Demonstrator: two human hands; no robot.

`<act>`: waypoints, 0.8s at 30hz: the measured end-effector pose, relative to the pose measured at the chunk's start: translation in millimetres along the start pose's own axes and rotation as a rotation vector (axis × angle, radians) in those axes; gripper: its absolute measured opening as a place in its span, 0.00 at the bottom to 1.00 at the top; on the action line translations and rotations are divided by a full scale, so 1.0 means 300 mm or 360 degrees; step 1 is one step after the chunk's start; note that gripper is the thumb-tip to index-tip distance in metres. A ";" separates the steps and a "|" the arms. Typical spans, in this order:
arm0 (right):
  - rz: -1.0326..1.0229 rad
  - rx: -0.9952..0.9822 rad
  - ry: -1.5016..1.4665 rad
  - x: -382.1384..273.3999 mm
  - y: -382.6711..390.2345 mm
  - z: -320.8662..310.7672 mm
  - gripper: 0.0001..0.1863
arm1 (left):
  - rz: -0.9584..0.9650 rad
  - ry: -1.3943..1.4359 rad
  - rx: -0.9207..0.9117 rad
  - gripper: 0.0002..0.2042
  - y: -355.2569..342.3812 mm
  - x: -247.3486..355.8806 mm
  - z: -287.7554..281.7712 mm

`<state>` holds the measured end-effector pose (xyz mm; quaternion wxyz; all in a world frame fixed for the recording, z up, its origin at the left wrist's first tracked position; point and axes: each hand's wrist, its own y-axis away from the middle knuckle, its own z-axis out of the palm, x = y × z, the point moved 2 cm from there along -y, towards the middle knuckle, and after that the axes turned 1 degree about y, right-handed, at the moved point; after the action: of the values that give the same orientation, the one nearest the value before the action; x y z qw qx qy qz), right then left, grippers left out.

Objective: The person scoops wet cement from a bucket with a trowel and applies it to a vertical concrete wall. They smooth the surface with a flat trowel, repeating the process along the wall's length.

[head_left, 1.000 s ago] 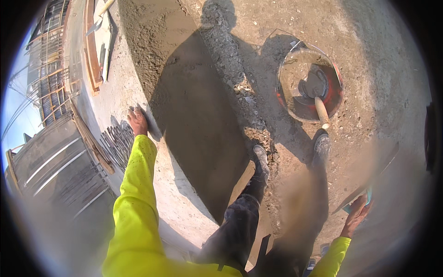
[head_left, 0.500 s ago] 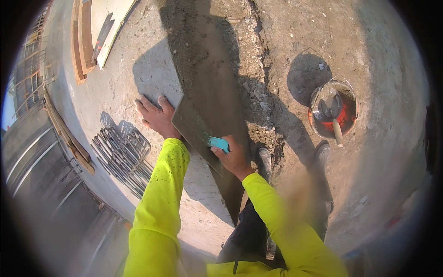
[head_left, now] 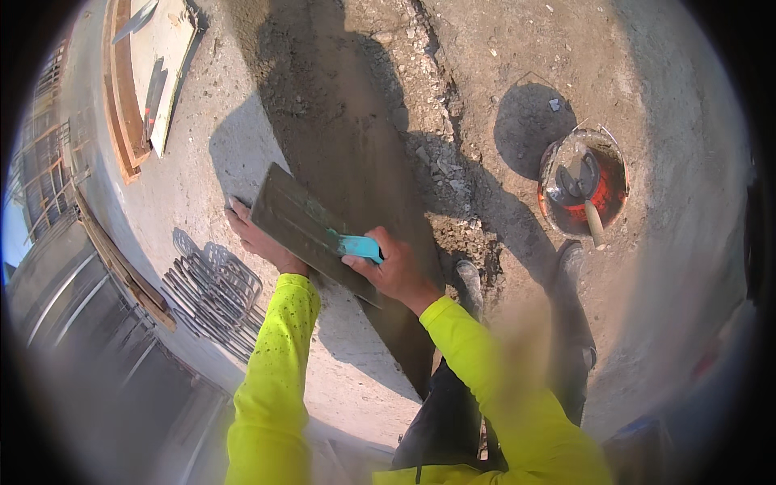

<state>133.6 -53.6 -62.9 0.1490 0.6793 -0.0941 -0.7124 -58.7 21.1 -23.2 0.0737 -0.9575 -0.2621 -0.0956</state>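
Note:
My right hand (head_left: 390,268) grips the turquoise handle (head_left: 360,248) of a rectangular steel trowel (head_left: 293,219). The grey-smeared blade lies tilted along the edge between a pale concrete top (head_left: 364,343) and a dark band of wet mortar (head_left: 356,162). My left hand (head_left: 259,239) rests on the pale concrete, its fingers stretched out, partly hidden behind the blade. Both forearms are in yellow-green sleeves.
At right stands a bucket (head_left: 563,212) with another trowel (head_left: 590,214) in it. Bent steel bars (head_left: 210,303) lie left of my arm; boards (head_left: 133,85) and tools lie upper left. Rubble (head_left: 453,170) runs beside the mortar, near my feet (head_left: 469,283).
My right hand came in from the lower right with the trowel, then moved slightly left along with the blade, which now covers part of my left hand. The view has shifted too.

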 end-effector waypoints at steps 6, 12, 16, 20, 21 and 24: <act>0.0564 0.0120 0.0185 0.327 -0.188 -0.100 0.24 | 0.0036 -0.0169 -0.0012 0.32 -0.030 0.091 0.090; 0.0397 -0.0061 0.0111 0.175 -0.308 -0.045 0.26 | 0.0052 -0.0215 0.0027 0.31 -0.047 0.061 0.067; 0.0887 0.0033 0.0311 0.664 -0.435 -0.150 0.32 | 0.0086 -0.0119 -0.0049 0.30 -0.021 0.050 0.160; 0.1289 -0.0038 0.0440 0.800 0.048 -0.075 0.35 | 0.0058 -0.0109 -0.0015 0.31 -0.052 0.034 0.134; 0.1313 -0.0072 0.0394 0.689 0.158 -0.044 0.32 | 0.0027 -0.0141 0.0007 0.31 -0.051 0.011 0.093; 0.0787 -0.0158 0.0095 0.251 0.140 -0.074 0.24 | -0.0034 -0.0092 0.0003 0.33 -0.085 0.059 0.043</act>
<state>156.8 -117.2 -120.9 0.3547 0.6482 -0.2179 -0.6376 -55.1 53.8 -29.6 0.0658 -0.9569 -0.2745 -0.0683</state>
